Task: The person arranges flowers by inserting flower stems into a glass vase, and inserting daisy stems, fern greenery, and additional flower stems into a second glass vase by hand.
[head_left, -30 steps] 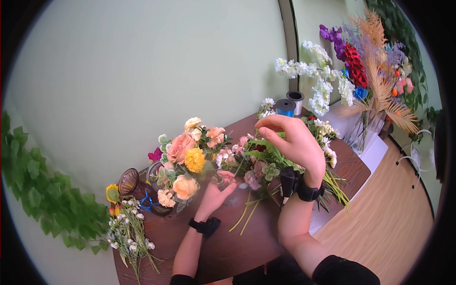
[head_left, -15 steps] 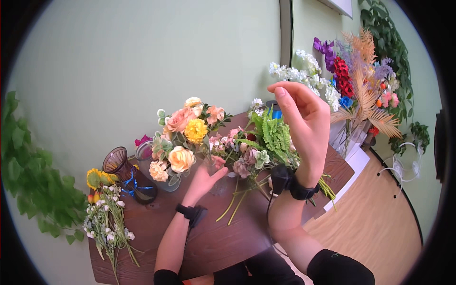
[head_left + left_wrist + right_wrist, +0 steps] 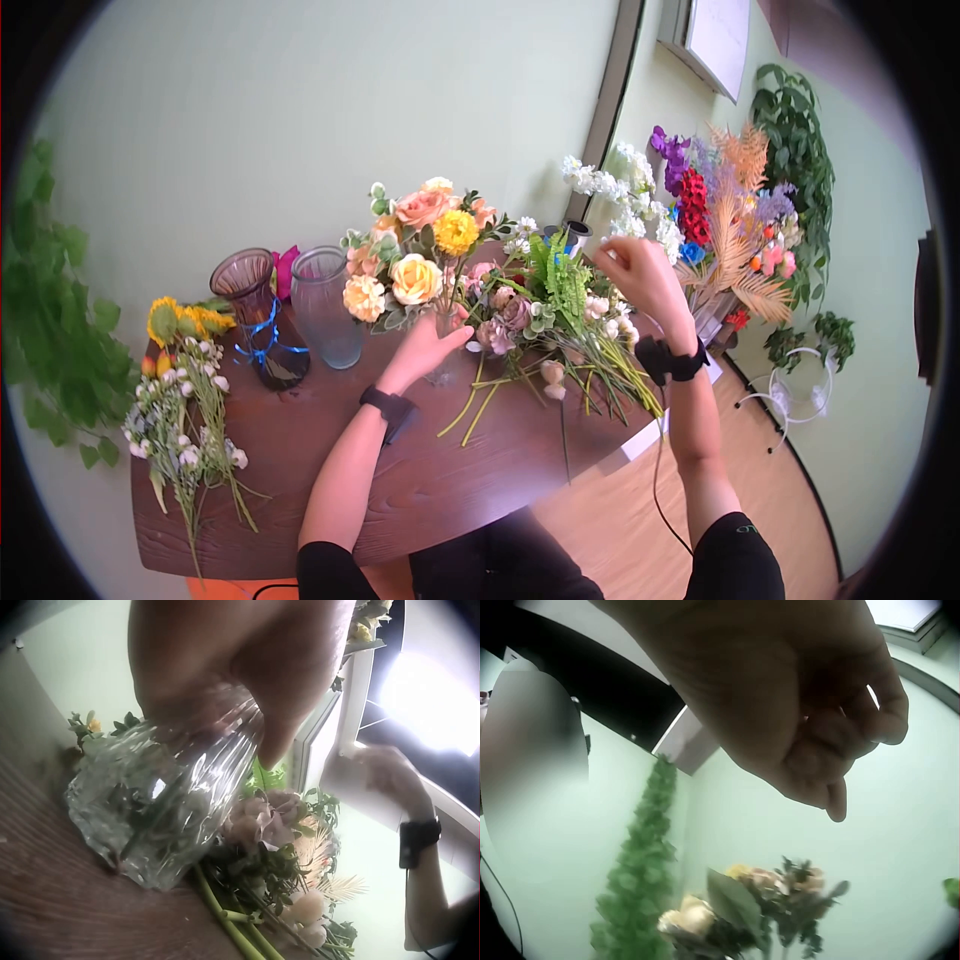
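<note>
My left hand (image 3: 428, 350) grips the neck of a clear glass vase (image 3: 161, 802) that stands on the table, thumb on one side. Above that hand, a bouquet of peach, orange and yellow flowers (image 3: 415, 278) rises from the vase. My right hand (image 3: 648, 280) is raised in the air to the right, above the green fern and loose stems, its fingers loosely curled. Nothing shows between those fingers in the right wrist view, where the hand (image 3: 795, 712) is well above the blurred bouquet.
A purple glass vase (image 3: 275, 345) with blue ribbon and a clear vase (image 3: 330, 320) stand left of the bouquet. White flowers (image 3: 188, 450) and sunflowers (image 3: 180, 322) lie at the table's left end. Pink flowers and a green fern (image 3: 560, 285) lie right of the bouquet.
The head view has shifted, showing more of the table's left side. My right hand has risen and then moved farther right, its fingers more curled. The left hand has stayed at the vase.
</note>
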The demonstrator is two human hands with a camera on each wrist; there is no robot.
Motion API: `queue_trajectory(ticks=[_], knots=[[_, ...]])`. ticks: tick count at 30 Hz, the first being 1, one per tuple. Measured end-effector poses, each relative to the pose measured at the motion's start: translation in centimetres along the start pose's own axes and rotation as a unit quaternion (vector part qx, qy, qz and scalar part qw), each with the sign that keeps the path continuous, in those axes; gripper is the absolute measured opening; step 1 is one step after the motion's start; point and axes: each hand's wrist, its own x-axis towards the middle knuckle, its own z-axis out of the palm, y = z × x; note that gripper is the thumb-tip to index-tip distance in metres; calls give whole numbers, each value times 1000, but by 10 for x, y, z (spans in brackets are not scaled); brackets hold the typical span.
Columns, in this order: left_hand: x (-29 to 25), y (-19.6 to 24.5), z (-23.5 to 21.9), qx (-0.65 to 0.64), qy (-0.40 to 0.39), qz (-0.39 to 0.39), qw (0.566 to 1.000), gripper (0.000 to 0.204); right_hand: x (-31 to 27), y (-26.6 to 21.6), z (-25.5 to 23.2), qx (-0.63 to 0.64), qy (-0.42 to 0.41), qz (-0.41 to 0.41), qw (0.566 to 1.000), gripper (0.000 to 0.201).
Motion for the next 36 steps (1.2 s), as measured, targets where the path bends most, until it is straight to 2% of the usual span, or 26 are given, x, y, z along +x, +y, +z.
queue_trajectory(ticks=[2,4,6,8,10,12,14,15,18,20,21,22,23,25,26,28,29,31,32,34,35,36], knots=[[1,-5,0,11,-4,3,1000,28,-21,40,1,-44,-59,45,996,23],[3,-10,0,11,0,20,1000,28,-39,105,16,-119,-150,77,978,23],[3,-10,1,2,10,14,1000,30,-63,128,20,-68,-200,109,971,24],[5,-15,1,-11,-3,2,1000,30,-83,155,36,-37,-169,84,981,26],[5,-14,1,1,0,21,1000,26,-85,160,46,-57,-175,107,977,29],[4,-11,1,-8,-7,1,1000,26,-84,154,53,-76,-182,128,972,32],[3,-8,1,-14,-4,-1,1000,26,-76,137,56,-119,-281,109,946,38],[2,-7,1,-13,-4,-2,1000,26,-72,134,59,-62,-297,191,934,45],[1,-4,2,-22,-2,-5,1000,26,-74,112,62,8,-279,171,945,48],[1,-3,2,-9,1,-5,1000,26,-75,100,64,5,-290,156,944,50],[1,-3,2,-9,1,-6,1000,26,-83,97,69,-46,-198,57,977,44],[1,-4,1,-9,2,-4,1000,25,-87,96,71,-96,-102,-42,989,38],[1,-4,1,-10,1,-3,1000,25,-85,96,72,-96,-102,-41,989,38],[-1,2,2,-10,-1,-1,1000,25,-77,96,72,-52,-197,59,977,28],[-2,4,2,-9,-3,1,1000,26,-75,95,72,-53,-198,59,977,28],[-2,4,2,-5,1,4,1000,27,-73,92,69,-36,-170,90,981,16],[-2,4,2,1,3,8,1000,28,-73,92,67,-36,-172,88,981,16],[-1,1,3,-10,4,6,1000,28,-71,94,63,4,-104,78,992,18],[-1,-1,3,-20,2,5,1000,28,-70,97,61,3,-107,75,991,18],[1,-7,2,-16,6,6,1000,29,-69,93,55,59,-14,-44,997,15],[4,-14,1,-16,3,8,1000,29,-68,90,44,39,-90,40,994,15],[5,-14,1,-17,0,10,1000,30,-66,93,44,38,-91,39,994,15]])
